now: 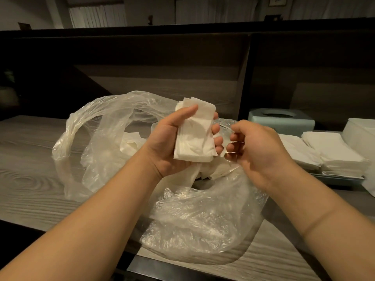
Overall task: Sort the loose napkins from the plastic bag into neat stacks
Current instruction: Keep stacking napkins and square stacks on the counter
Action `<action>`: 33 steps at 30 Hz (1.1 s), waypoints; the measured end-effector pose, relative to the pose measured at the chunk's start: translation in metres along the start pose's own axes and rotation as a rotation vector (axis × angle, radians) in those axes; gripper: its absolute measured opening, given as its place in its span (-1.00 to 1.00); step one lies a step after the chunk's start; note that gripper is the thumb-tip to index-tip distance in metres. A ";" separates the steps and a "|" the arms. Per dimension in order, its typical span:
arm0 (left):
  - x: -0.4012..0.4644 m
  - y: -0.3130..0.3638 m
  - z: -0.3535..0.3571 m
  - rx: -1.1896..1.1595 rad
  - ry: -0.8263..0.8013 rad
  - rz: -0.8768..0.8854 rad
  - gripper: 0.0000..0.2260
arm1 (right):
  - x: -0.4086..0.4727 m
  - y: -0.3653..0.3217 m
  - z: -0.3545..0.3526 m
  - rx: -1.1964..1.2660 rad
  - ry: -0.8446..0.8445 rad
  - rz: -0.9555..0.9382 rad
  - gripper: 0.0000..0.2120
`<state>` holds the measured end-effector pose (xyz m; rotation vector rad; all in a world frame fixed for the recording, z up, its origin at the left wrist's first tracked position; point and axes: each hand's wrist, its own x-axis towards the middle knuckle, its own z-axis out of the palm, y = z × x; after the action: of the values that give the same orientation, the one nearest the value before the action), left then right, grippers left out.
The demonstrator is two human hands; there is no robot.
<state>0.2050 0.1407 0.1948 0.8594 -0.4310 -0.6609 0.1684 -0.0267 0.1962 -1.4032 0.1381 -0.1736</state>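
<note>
The left hand (172,138) grips a small bundle of napkins (194,134) upright, likely to square their edges; the right hand (253,145), fingers loosely curled and empty, waits at its 3 o'clock above the plastic bag (203,220) on the desk (30,159); finished stacks (332,151) lie further toward 3 o'clock

No legible text, label, brand, number or sign on any object shown; the plastic bag (182,209) and napkins (192,136) are unprinted.
</note>
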 end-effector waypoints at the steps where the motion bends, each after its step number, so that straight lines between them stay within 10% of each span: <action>1: 0.000 0.001 0.000 -0.048 0.012 0.025 -0.51 | 0.001 0.001 -0.001 -0.146 0.029 -0.062 -0.95; 6: 0.000 0.007 -0.003 -0.198 0.115 0.119 -0.55 | 0.000 0.011 -0.006 -0.961 -0.072 -0.497 -0.86; 12: 0.002 0.008 -0.005 -0.239 0.160 0.122 -0.57 | 0.001 0.018 -0.010 -1.335 -0.202 -0.471 -0.73; 25: 0.003 0.007 -0.007 -0.232 0.176 0.106 -0.57 | 0.000 0.005 -0.016 -1.519 -0.475 -0.267 -0.38; 33: 0.003 0.007 -0.007 -0.232 0.200 0.110 -0.59 | 0.005 0.010 -0.020 -1.519 -0.486 -0.360 -0.50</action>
<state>0.2139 0.1456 0.1965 0.6686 -0.2150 -0.5062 0.1702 -0.0456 0.1835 -2.9316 -0.5083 0.0189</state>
